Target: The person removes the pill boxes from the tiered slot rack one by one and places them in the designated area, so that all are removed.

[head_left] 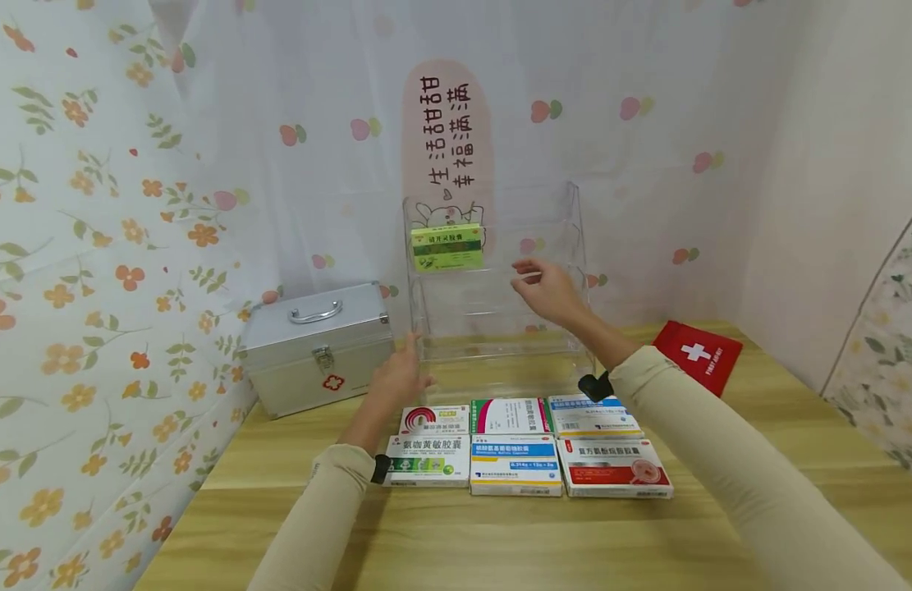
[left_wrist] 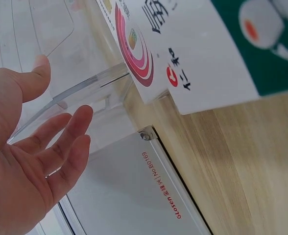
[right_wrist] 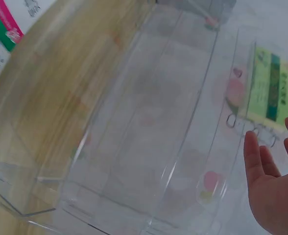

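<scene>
A clear tiered display rack [head_left: 492, 355] stands upright on the table. On its upper tier, at the left, leans a green medicine box [head_left: 446, 249]. My right hand [head_left: 547, 291] is raised in front of the rack, right of that box and apart from it, with nothing held. Its fingers are loosely bent in the right wrist view. My left hand [head_left: 398, 379] is at the rack's left side. In the left wrist view its thumb and relaxed fingers lie either side of the clear side edge; whether they touch it I cannot tell.
Several medicine boxes lie flat in two rows before the rack, among them a red-and-white box [head_left: 618, 469] and a blue-and-white box [head_left: 515, 468]. A silver first-aid case [head_left: 318, 353] stands left of the rack. Toward the right lies a red first-aid pouch [head_left: 698, 358]. Patterned curtains [head_left: 648, 164] hang behind.
</scene>
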The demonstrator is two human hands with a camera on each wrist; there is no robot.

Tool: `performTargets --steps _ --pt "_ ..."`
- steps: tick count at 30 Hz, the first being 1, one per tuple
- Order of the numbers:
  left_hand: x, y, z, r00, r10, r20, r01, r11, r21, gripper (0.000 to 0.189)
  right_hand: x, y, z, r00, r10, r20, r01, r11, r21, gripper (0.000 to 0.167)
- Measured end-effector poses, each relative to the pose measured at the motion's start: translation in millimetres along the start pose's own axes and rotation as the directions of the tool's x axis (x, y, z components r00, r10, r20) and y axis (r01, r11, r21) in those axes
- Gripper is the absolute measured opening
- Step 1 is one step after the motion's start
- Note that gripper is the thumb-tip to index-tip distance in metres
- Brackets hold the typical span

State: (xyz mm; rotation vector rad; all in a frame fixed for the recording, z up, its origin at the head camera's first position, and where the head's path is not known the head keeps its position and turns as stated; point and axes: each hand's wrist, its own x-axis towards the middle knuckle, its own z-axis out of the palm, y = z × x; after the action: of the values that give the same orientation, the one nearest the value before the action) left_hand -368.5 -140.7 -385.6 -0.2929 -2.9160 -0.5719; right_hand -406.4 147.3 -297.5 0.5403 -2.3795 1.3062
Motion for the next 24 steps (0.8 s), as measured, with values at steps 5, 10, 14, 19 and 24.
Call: performTargets --steps 5,10,14,19,24 --pt "-1.2 -1.7 -0.3 1.000 0.006 -0.015 -0.006 1.000 -0.019 0.090 27.0 -1.5 6.7 0.997 -0.018 -0.078 0.015 0.999 -0.034 0.034" --pt "-1.5 -3.5 1.7 1.000 -0.003 -0.018 0.002 1.000 -0.015 0.089 43.3 -4.7 18.1 0.999 -0.021 -0.037 0.019 0.998 -0.063 0.041" --pt "-0.1 -3.7 4.1 1.000 -0.003 -0.020 0.002 1.000 -0.024 0.088 55.0 -11.0 29.0 0.998 -0.062 0.019 0.063 0.992 -0.105 0.047" --pt "1.4 -4.8 6.5 1.000 -0.003 -0.015 0.002 1.000 -0.020 0.088 66.9 -21.1 36.2 0.997 -0.053 0.060 0.062 0.986 -0.154 0.052" --pt "2.4 -7.2 5.7 1.000 -0.016 -0.013 0.016 1.000 -0.001 0.088 76.8 -30.0 37.4 0.987 -0.065 0.147 0.088 0.983 -0.160 0.056"
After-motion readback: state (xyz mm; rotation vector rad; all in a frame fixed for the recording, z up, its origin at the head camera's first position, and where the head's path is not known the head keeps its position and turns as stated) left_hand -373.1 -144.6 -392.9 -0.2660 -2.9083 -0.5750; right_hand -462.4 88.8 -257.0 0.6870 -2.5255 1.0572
